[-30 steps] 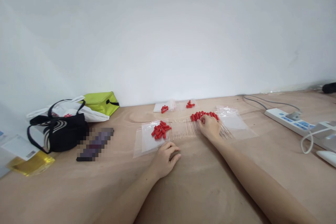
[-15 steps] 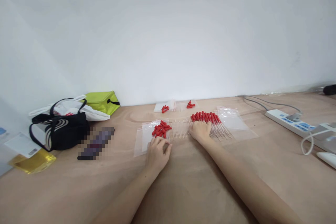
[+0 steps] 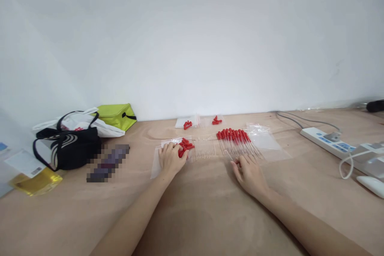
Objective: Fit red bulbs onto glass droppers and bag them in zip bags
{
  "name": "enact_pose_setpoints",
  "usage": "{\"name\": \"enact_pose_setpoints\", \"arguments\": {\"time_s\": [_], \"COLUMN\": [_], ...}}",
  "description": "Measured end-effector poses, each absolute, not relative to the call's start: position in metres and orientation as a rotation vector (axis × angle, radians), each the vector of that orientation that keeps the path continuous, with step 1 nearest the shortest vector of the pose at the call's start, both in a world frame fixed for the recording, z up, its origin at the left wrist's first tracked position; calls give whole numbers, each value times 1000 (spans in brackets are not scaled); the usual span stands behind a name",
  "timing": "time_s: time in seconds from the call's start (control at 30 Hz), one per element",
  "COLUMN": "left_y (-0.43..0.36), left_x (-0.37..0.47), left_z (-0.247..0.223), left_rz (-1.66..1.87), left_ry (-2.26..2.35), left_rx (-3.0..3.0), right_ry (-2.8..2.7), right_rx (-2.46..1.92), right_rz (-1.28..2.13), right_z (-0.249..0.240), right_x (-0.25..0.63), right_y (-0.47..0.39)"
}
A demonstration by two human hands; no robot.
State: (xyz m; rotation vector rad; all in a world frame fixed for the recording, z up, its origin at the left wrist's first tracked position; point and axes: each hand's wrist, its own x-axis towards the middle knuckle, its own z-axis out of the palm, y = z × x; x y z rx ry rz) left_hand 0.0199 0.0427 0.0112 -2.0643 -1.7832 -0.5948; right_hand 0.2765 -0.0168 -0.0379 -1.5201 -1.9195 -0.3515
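Note:
My left hand (image 3: 171, 161) rests on the pile of small red bulb-shaped pieces (image 3: 186, 144), its fingers apart over the left side of the pile. A clear plastic bag (image 3: 155, 166) lies beneath that pile. In my right hand (image 3: 248, 172), thumb and fingertips pinch a thin white stick (image 3: 228, 154), which points up and left. Beyond this hand lie several sticks with red heads (image 3: 234, 135), fanned side by side, their pale shafts toward me. Between both hands, a row of plain thin sticks (image 3: 205, 149) lies flat.
Two smaller red groups lie by the wall, one at left (image 3: 187, 125) and another at right (image 3: 216, 120). A clear bag (image 3: 265, 138) lies right of the fan. Bags, including a black one (image 3: 76, 150), stand at left. A power strip (image 3: 327, 142) lies at right.
My right hand has pulled back toward me and to the right, off the sticks, and a thin white stick now shows in its fingertips. My left hand has moved forward onto the red pile.

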Motion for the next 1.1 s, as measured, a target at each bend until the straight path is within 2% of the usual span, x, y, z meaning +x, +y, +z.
{"name": "enact_pose_setpoints", "arguments": {"time_s": [0.3, 0.47, 0.57, 0.73, 1.1], "left_y": [57, 36, 14, -10, -7], "left_x": [28, 29, 29, 30, 51], "left_z": [8, 13, 10, 0, -5], "left_rz": [-545, -735, -901, -950, -1030], "left_ry": [-1776, -1696, -1538, -1433, -1547], "left_rx": [-2041, -2038, -2210, -2655, -2942], "right_ry": [-1850, -1831, -1836, -1920, -2045], "right_rx": [-1495, -1469, -1434, -1306, -1248], "right_rz": [-274, -221, -84, 175, 210], "right_z": [-37, -38, -39, -36, -26], "right_x": [287, 286, 285, 279, 264], "right_y": [-22, -21, -21, -25, -29]}}
